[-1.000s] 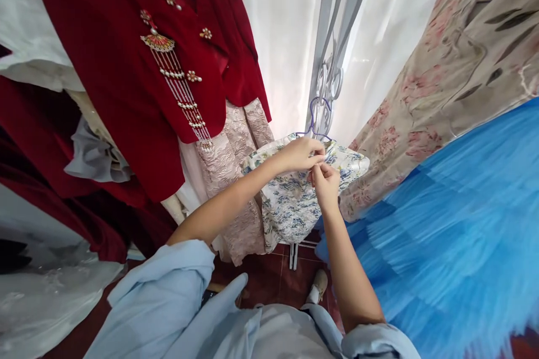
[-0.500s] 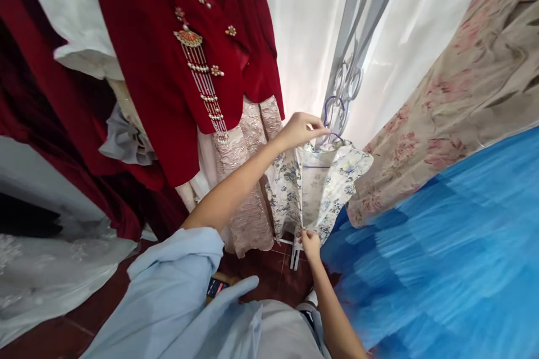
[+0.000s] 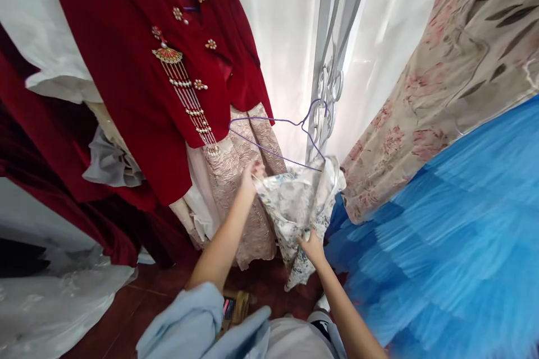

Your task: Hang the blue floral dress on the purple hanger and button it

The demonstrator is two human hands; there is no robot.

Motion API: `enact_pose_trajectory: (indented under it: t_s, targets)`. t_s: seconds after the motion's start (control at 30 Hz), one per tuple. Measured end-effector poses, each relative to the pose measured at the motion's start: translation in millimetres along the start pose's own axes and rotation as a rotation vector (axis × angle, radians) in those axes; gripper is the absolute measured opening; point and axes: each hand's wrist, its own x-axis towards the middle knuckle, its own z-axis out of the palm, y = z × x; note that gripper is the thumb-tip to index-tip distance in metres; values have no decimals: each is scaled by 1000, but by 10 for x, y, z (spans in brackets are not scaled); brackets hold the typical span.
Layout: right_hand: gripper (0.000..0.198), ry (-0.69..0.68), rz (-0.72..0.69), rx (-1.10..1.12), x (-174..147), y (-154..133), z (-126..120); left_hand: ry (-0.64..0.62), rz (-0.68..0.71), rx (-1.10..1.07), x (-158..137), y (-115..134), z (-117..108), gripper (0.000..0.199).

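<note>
A small white garment printed with blue and grey flowers [image 3: 297, 207] hangs in the middle of the scene, half off a thin purple wire hanger [image 3: 273, 137] whose left arm stands bare while the right end is under the cloth. The left hand [image 3: 251, 174] grips the garment's upper left edge, fingers pinched shut on the fabric. The right hand [image 3: 312, 245] sits nearer and lower, its fingers closed on the garment's hem. The hanger's hook rests on a grey scrolled metal grille [image 3: 329, 76] in front of a sheer white curtain [image 3: 278, 39] at the far side.

Just left of the garment hangs a pale pink brocade skirt [image 3: 236, 179], and above it a dark red velvet jacket with gold buttons and a beaded fan tassel [image 3: 138, 67]. To the right lies a beige fabric with pink flowers [image 3: 433, 95], and nearer on the right a bright blue pleated tulle skirt [image 3: 442, 224]. A dark red tiled floor [image 3: 269, 283] shows below, and the person's light blue sleeve [image 3: 189, 325] fills the near edge
</note>
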Motion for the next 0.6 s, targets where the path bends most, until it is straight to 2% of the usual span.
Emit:
enact_pose_trajectory:
  t_s: [0.03,0.1,0.17,0.2,0.27,0.3,0.37,0.43,0.5,0.6]
  targets:
    - [46,-56,-39,54,-10,-90,5,-34,-34,10,-160,-254,82,30]
    - [54,-274,-165,228,-39,-292,-15,-186,-135,75,-473,-737,244,32]
    - [42,-500,-281,381,-90,-465,-87,-341,-53,230,-730,-1088,337,35]
    - [31,-553,-302,413,-127,-525,-147,-420,-2,326,-826,-1191,339,37]
    - [17,-558,-271,405,-218,-583,-315,-609,47,499,-959,-1268,231,40]
    - [17,-550,-248,383,-267,-589,-423,-707,27,563,-1006,-1267,125,42]
    - [21,-585,-237,331,-352,-583,-679,-885,-89,641,-1089,-1258,-161,48]
    - [24,-655,-263,274,-399,-589,-972,-990,-231,712,-1179,-1297,-478,54]
    - [26,-640,-288,216,-393,-628,-1282,-1008,-323,790,-1260,-1364,-744,55]
    - [28,-409,-336,168,-335,-754,-1735,-904,-292,888,-1297,-1357,-971,53]
